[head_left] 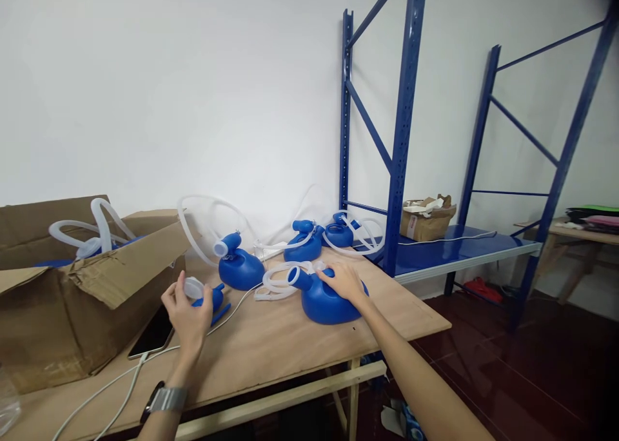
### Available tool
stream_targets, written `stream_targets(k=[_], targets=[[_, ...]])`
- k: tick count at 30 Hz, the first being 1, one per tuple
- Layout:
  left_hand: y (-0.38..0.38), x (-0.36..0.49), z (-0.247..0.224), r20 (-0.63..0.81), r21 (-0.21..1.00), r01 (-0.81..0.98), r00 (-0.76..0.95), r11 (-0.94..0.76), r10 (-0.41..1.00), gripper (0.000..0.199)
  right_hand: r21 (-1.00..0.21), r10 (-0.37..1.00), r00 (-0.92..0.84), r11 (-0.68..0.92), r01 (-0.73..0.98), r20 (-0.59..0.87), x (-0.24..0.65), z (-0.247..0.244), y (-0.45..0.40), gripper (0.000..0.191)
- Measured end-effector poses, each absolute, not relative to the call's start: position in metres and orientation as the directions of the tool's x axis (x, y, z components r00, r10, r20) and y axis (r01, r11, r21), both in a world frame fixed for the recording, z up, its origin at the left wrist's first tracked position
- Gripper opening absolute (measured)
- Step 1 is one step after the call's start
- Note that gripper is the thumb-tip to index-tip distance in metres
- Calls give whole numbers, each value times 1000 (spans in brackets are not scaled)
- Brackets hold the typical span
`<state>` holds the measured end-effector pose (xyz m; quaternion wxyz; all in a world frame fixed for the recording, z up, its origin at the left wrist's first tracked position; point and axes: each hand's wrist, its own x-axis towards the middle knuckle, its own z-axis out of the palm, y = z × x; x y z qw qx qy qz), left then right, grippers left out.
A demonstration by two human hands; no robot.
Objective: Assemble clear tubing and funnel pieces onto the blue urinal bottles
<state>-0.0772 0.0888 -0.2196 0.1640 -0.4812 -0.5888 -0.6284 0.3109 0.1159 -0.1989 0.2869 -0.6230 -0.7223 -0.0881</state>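
Observation:
My left hand point(188, 318) pinches a small translucent cap point(194, 289) between thumb and fingers, above the table's left part. Just beyond those fingers lies a blue plastic lid piece point(216, 298), partly hidden by them. My right hand point(342, 282) is closed over the handle of a blue urinal bottle point(329, 307), which rests on its side on the table. The bottle's white-rimmed mouth points left toward my left hand. A coiled clear tube point(275, 285) lies beside its mouth.
More blue bottles point(240, 270) with clear tubes stand along the wall. An open cardboard box point(43, 325) fills the left side, a phone point(152, 334) and white cable beside it. To the right stands a blue metal rack point(403, 138) bearing a smaller box point(425, 222).

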Motion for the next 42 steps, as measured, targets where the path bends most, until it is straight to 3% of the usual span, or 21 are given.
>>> stream_targets(k=[3, 6, 9, 13, 17, 22, 25, 27, 30, 42], targets=[[78, -98, -228, 750, 430, 903, -357, 0, 557, 64, -243, 855, -43, 194, 950, 517, 310, -197, 116, 45], [71, -105, -239, 693, 168, 981, -189, 98, 696, 58, -249, 859, -32, 184, 951, 511, 309, -196, 117, 45], [70, -96, -247, 721, -23, 999, -16, 47, 693, 55, -247, 862, -32, 181, 952, 505, 309, -196, 117, 46], [74, -67, -252, 634, -136, 962, 269, -238, 725, 50, -241, 864, -34, 177, 954, 502, 310, -197, 117, 47], [82, -37, -254, 417, -50, 916, 382, -398, 825, 45, -238, 864, -35, 176, 955, 502, 310, -197, 115, 47], [113, -23, -242, 204, 125, 945, 273, -302, 940, 36, -244, 863, -30, 176, 954, 505, 310, -197, 115, 48], [140, -19, -237, 159, 126, 961, 226, -247, 961, 33, -252, 863, -25, 175, 952, 504, 310, -198, 116, 49], [155, -14, -239, 134, 126, 964, 217, -234, 967, 45, -256, 863, -20, 172, 951, 504, 310, -198, 117, 48], [166, -7, -251, 119, 136, 958, 236, -251, 964, 59, -259, 863, -12, 165, 952, 505, 309, -197, 116, 48], [165, -26, -266, 330, 281, 912, 202, -300, 922, 23, -273, 871, 6, 147, 951, 491, 308, -196, 117, 48]])
